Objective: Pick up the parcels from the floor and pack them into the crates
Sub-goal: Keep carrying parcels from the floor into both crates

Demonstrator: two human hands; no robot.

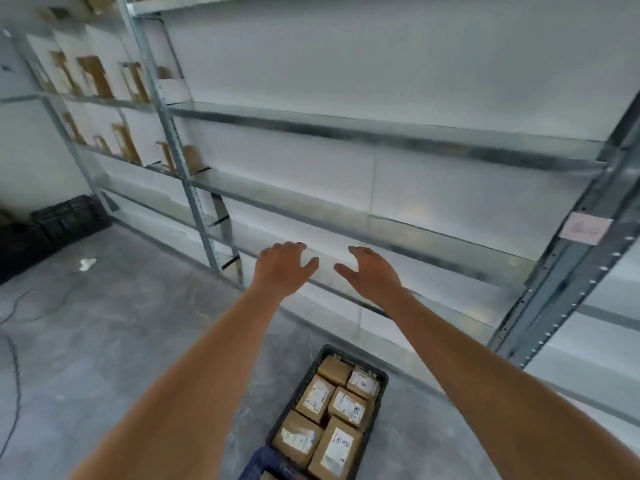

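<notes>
A black crate [296,393] stands on the concrete floor below my arms, filled with several brown cardboard parcels [341,446] that carry white labels. Both arms reach forward over it toward the metal shelving. My left hand [282,268] and my right hand [372,273] hover side by side, fingers spread, palms down, holding nothing. They are in front of a low shelf, well above the crate. A blue object [265,462] shows at the crate's near end, partly cut off.
Grey metal shelving [381,133] fills the wall ahead, with a paper tag [585,227] on its right upright. More brown parcels [93,76] sit on the left shelves. Black crates [65,216] are stacked at the far left. A cable [15,375] runs across the floor.
</notes>
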